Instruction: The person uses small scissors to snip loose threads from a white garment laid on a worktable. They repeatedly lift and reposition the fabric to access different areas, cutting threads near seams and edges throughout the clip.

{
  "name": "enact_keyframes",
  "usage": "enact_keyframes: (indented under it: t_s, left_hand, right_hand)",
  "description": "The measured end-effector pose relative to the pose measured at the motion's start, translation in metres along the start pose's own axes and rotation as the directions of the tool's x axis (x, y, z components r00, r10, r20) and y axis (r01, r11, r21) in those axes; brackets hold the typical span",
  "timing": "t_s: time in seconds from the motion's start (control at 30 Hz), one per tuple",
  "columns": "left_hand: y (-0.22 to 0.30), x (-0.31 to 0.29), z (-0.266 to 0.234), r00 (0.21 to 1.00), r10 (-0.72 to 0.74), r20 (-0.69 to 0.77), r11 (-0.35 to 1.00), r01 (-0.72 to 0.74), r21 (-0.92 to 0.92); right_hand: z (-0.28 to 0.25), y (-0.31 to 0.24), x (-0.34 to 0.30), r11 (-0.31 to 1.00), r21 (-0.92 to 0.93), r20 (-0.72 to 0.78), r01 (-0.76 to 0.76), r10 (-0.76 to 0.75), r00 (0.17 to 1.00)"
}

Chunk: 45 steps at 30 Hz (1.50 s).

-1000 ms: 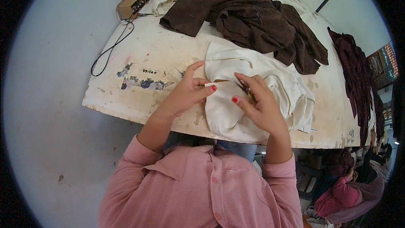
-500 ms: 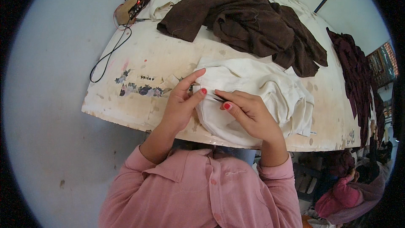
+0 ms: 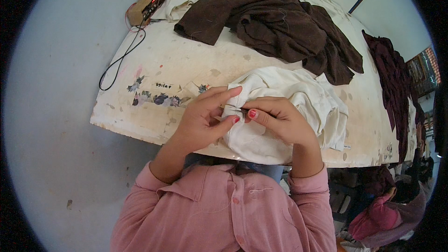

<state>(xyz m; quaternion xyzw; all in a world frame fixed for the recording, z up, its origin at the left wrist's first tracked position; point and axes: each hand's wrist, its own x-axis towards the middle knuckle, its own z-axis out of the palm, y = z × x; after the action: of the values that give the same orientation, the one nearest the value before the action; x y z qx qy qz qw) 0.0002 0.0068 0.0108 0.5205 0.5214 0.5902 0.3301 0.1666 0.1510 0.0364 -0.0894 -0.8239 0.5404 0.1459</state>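
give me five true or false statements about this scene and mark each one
1. The left hand pinches the white cloth. True.
2. The right hand is well away from the white cloth. False: its fingertips are at the cloth, close to the left hand's.
3. The dark brown cloth lies beyond the white cloth. True.
4. The shirt is green. False: it is pink.
5. The maroon cloth is to the right of the brown cloth. True.
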Motion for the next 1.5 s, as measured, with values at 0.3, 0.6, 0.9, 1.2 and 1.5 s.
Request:
enact_keyframes:
  t_s: [0.3, 0.6, 0.9, 1.2, 1.5]
  left_hand:
    - [0.006, 0.003, -0.002, 0.999, -0.021, -0.043, 0.964, 0.032, 0.264]
    - [0.015, 0.003, -0.002, 0.997, -0.056, -0.053, 0.96, 0.068, 0.271]
    - [0.008, 0.005, -0.003, 0.988, -0.132, -0.079, 0.949, 0.149, 0.277]
    - [-0.004, 0.01, -0.02, 0.964, -0.186, -0.192, 0.976, 0.157, -0.153]
    - [-0.022, 0.027, -0.019, 0.873, -0.14, -0.468, 0.941, -0.031, -0.338]
  right_hand:
    - [-0.006, 0.006, -0.002, 0.93, 0.326, 0.117, -0.171, 0.14, 0.983]
    - [-0.012, 0.009, -0.002, 0.805, 0.493, 0.241, -0.331, 0.24, 0.941]
    - [-0.007, 0.013, 0.0, 0.829, 0.478, 0.174, -0.291, 0.235, 0.956]
    - [-0.028, 0.004, -0.02, 0.913, -0.24, -0.48, -0.329, 0.183, 0.858]
    - [-0.013, 0.012, -0.041, 0.625, -0.573, -0.581, -0.531, 0.147, 0.801]
